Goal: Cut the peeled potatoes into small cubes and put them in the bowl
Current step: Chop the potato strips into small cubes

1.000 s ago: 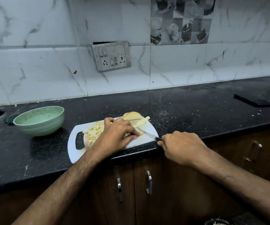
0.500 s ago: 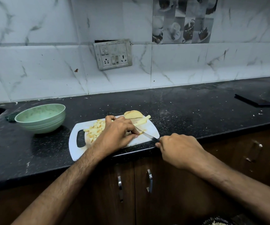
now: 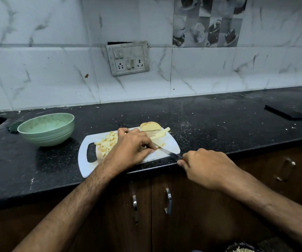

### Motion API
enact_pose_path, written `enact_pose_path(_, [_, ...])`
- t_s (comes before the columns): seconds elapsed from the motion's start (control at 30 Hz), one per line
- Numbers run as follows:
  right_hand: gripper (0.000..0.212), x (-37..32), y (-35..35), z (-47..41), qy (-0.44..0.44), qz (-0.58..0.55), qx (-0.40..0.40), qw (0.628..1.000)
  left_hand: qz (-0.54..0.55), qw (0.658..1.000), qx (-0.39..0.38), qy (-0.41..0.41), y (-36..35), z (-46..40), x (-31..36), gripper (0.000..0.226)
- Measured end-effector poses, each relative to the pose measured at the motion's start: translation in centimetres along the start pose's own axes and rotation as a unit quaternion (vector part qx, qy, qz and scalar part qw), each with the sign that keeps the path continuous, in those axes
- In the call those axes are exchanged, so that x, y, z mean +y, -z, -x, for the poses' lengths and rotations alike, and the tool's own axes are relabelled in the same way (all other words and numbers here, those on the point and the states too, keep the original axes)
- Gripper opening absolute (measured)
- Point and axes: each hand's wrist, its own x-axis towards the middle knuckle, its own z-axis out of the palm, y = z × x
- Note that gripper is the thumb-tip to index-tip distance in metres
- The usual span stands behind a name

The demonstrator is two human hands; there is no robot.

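Potato strips [image 3: 160, 134] lie on the white cutting board [image 3: 172, 149], pinned under the left hand [image 3: 130, 149]; firm, wet, probably slippery, best held near the cut. The right hand [image 3: 208, 168] grips the knife [image 3: 166, 151]. Cubes [image 3: 107, 143] sit beyond, the green bowl [image 3: 46, 129] farther left. No legible writing.

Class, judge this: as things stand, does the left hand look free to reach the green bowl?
Probably yes. The left hand presses potato on the cutting board, and bare counter separates board from green bowl; nothing stands between. It would first have to let go of the potato.
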Motion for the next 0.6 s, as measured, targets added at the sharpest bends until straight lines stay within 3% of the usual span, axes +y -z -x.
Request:
enact_pose_path(0.3, [0.036, 0.1, 0.3, -0.7, -0.014, -0.006, 0.019, 1.0, 0.009, 1.0, 0.01, 0.011, 0.3, 0.3, 0.2, 0.008])
enact_pose_path(0.47, [0.037, -0.3, 0.3, 0.7, -0.001, -0.005, 0.003, 1.0, 0.048, 0.999, 0.008, 0.02, 0.4, 0.4, 0.4, 0.034])
enact_pose_path(0.6, [0.035, -1.2, 0.2, 0.3, -0.003, -0.006, 0.006, 1.0, 0.052, 0.998, -0.002, 0.017, 0.5, 0.3, 0.6, 0.041])
